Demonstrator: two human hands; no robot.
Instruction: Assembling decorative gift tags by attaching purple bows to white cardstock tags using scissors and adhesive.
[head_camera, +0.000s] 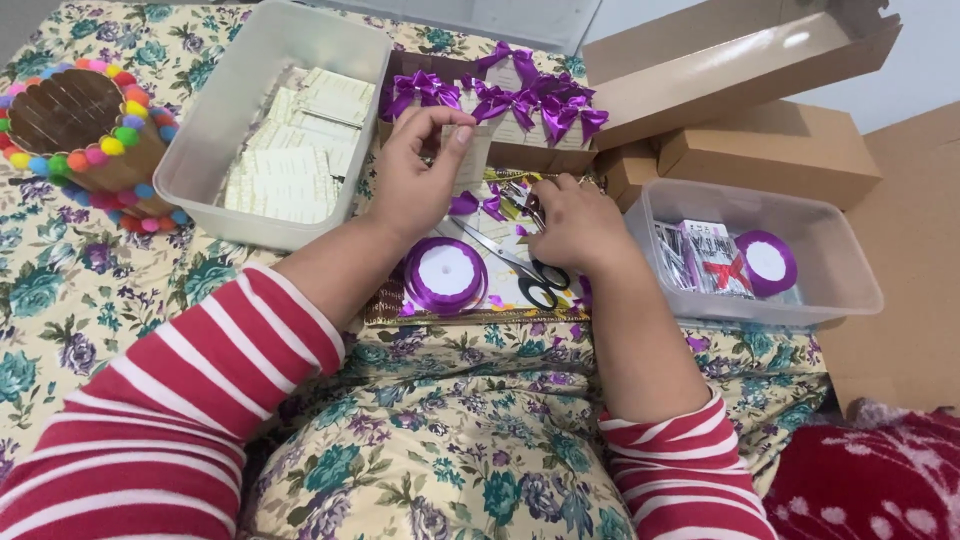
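Red-striped sleeves (170, 420) reach out, left hand (420, 175) pinching a small card (470, 155) up for fitting, right hand (580, 225) curled, picking at purple scraps (490, 205) near the scissors (520, 265).

Small cream packet (470, 155) in left hand (415, 180), brown cardboard boxes (770, 150) behind, striped packets (700, 255) in right tub (830, 290).
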